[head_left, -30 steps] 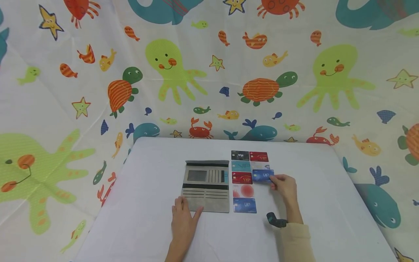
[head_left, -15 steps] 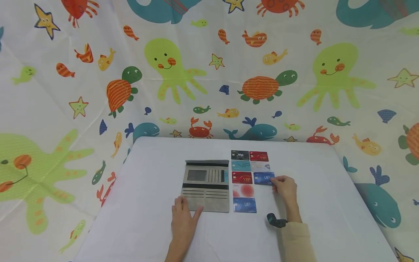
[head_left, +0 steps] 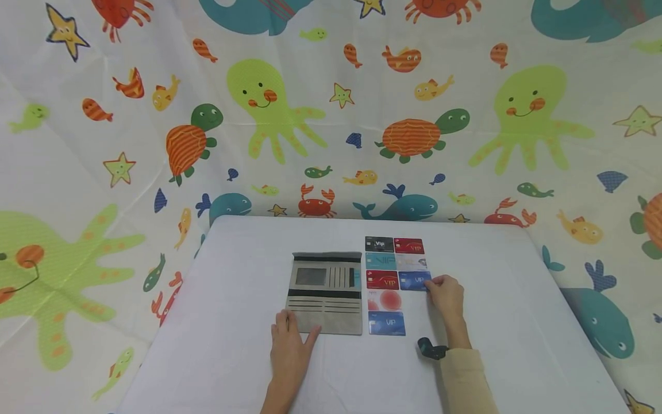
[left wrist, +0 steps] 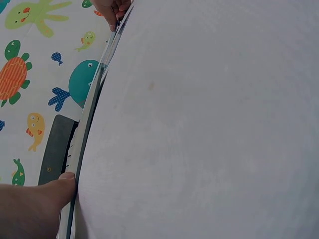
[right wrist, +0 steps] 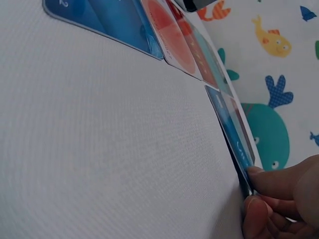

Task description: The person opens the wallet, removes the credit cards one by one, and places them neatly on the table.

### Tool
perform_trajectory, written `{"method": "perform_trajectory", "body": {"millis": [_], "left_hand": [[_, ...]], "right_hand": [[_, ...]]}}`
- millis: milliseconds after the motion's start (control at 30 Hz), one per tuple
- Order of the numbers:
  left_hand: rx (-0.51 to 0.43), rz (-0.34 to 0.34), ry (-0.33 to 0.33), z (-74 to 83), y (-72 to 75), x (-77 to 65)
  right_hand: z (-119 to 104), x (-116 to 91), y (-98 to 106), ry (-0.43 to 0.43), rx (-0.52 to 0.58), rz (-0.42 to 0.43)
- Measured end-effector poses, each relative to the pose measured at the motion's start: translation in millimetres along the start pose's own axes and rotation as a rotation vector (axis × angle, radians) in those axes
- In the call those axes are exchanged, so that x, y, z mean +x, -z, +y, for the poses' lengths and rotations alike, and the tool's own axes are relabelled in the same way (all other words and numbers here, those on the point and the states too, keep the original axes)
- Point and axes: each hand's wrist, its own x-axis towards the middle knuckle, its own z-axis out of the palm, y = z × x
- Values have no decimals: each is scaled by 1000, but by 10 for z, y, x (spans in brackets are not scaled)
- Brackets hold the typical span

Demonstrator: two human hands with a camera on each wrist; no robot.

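Note:
An unfolded grey wallet (head_left: 331,322) with card slots and a dark band lies on the white table. My left hand (head_left: 291,351) rests at its lower left corner, fingers extended along the side and thumb at the near edge; in the left wrist view the thumb (left wrist: 64,188) touches the wallet's edge. My right hand (head_left: 447,296) pinches the right end of a blue VIP card (head_left: 414,280) between thumb and fingers. In the right wrist view that blue card (right wrist: 230,130) has its near edge slightly tilted above the cloth. It sits beside a red VIP card (head_left: 381,280).
Left column also has a black card (head_left: 379,245), a teal card (head_left: 380,262), a white card with red circles (head_left: 384,300) and another blue VIP card (head_left: 387,324). Right column has a red card (head_left: 408,246) and a white card (head_left: 411,263). A sea-animal curtain (head_left: 331,138) hangs behind.
My right hand has drawn the blue card down off the white card, then shifted it slightly left against the red VIP card. The left hand and wallet stay in place.

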Motion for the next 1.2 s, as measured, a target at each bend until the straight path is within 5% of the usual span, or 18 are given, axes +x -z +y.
{"method": "perform_trajectory", "body": {"millis": [833, 1200], "left_hand": [[-1, 19, -7, -25, -9, 1], [-5, 15, -10, -29, -22, -2]], "right_hand": [[-33, -14, -109, 96, -2, 131], [-352, -87, -268, 120, 52, -14]]}}
